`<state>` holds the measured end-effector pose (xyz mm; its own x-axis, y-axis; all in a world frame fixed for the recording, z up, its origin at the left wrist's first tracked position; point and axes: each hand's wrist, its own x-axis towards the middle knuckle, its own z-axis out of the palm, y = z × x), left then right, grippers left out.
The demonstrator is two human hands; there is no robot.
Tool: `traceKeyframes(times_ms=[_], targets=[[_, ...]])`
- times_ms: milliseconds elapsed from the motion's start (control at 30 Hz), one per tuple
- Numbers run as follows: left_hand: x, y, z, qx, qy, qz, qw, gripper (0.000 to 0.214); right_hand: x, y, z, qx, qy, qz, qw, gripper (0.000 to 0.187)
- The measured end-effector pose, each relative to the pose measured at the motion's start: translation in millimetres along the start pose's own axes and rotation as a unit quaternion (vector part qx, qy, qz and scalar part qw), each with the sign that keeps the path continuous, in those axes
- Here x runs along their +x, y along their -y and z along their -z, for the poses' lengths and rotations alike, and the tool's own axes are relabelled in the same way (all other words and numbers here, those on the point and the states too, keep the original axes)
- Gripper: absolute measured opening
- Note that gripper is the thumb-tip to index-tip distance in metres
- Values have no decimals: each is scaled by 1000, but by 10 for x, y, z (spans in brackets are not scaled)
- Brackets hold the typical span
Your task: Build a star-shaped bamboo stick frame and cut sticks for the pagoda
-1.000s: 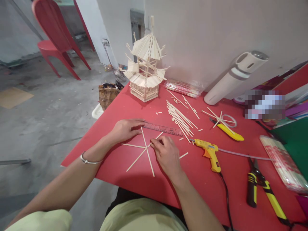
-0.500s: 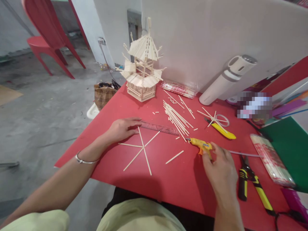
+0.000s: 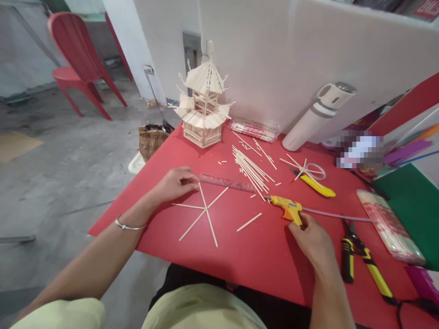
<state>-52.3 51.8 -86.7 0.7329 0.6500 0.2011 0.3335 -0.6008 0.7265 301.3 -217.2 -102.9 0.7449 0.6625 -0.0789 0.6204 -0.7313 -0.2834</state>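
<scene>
In front of me several thin wooden sticks are joined at the middle into a star point(image 3: 205, 209), lying flat. My left hand point(image 3: 179, 183) is closed in a pinch at the upper end of one of its sticks. Just beyond the fingertips lies a clear ruler point(image 3: 228, 182). My right hand point(image 3: 313, 237) has its fingers around the lower handle of a yellow glue gun point(image 3: 287, 207), whose nozzle points left. A pale glue stick point(image 3: 338, 216) trails from the gun's back. Between the hands lies one loose stick point(image 3: 249, 222).
On the red table point(image 3: 206, 256) stand a wooden-stick pagoda point(image 3: 206, 103) and a white flask point(image 3: 313, 119). Loose sticks point(image 3: 252, 169), a second star point(image 3: 303, 170), a yellow cutter point(image 3: 318, 186), pliers point(image 3: 353, 240) and packed sticks point(image 3: 391, 228) lie around.
My left fingers have drawn together at the stick's end. My right hand has shifted lower on the glue gun's handle. The view has tilted slightly.
</scene>
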Motion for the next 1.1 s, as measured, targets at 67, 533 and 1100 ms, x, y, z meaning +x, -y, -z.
traceKeyframes(times_ms=[67,533,1100], targets=[[-28,-40,2,-29,64,-23,997,26,6,-36,7,27,6,-24,999,38],[-73,-93,-83,17,119,-60,991,26,-595,806,218,261,-34,52,963,53],[-83,-92,-131,20,133,-63,989,23,-709,1210,-314,-27,-231,304,924,46]])
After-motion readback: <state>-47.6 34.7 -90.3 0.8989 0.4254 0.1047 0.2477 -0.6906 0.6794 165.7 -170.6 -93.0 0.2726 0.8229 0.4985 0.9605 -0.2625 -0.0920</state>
